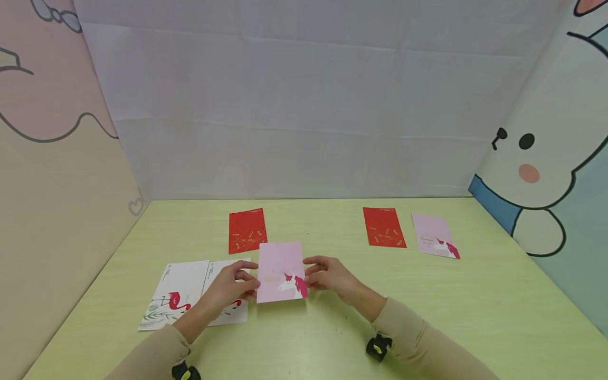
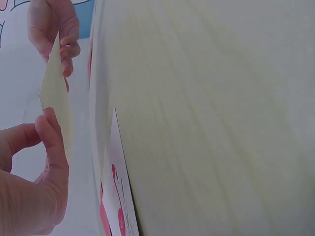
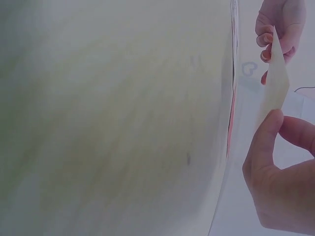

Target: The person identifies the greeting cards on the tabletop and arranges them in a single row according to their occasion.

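A pink card (image 1: pixel 279 264) with a white unicorn and magenta mane is held up between both hands, above the table. My left hand (image 1: pixel 233 284) pinches its left edge between thumb and fingers. On the opposite edge my right hand (image 1: pixel 334 278) pinches it the same way. Both wrist views catch the card nearly edge-on, its pale back (image 2: pixel 55 101) showing, and the fingertips on its edges. Under and beside my left hand lie two white flamingo cards, the left one (image 1: pixel 182 279) in full view and the right one (image 1: pixel 223 314) partly hidden by the hand.
A red card (image 1: pixel 247 229) lies behind the held card, its lower corner overlapped in the head view. At the back right lie another red card (image 1: pixel 385 227) and a second pink unicorn card (image 1: pixel 434 235). A pale sheet (image 1: pixel 304 116) hangs behind the table (image 1: pixel 475 306).
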Demonstrator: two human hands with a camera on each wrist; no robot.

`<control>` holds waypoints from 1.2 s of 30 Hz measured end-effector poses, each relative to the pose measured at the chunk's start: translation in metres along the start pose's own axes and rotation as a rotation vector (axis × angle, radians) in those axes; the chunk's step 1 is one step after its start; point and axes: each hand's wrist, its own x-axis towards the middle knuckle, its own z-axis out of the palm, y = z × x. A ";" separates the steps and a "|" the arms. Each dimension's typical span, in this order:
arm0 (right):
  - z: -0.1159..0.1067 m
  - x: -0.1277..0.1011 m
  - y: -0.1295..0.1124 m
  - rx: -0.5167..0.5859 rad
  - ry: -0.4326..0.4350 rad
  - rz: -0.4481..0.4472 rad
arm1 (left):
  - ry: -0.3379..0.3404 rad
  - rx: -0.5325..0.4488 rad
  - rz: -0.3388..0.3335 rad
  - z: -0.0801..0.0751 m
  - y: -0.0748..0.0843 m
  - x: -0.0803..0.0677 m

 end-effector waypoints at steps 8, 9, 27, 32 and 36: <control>-0.001 0.000 0.003 -0.047 -0.001 0.026 | -0.029 -0.005 -0.009 0.002 0.000 -0.003; -0.001 -0.001 0.003 -0.048 -0.003 0.025 | -0.033 -0.010 -0.014 0.003 0.000 -0.003; -0.004 -0.005 0.007 -0.096 -0.025 0.064 | -0.086 0.021 -0.009 0.009 -0.005 -0.004; -0.005 -0.005 0.008 -0.102 -0.043 0.065 | -0.093 0.039 -0.015 0.010 -0.005 -0.004; -0.006 -0.005 0.008 -0.114 -0.053 0.064 | -0.099 0.045 -0.016 0.011 -0.006 -0.004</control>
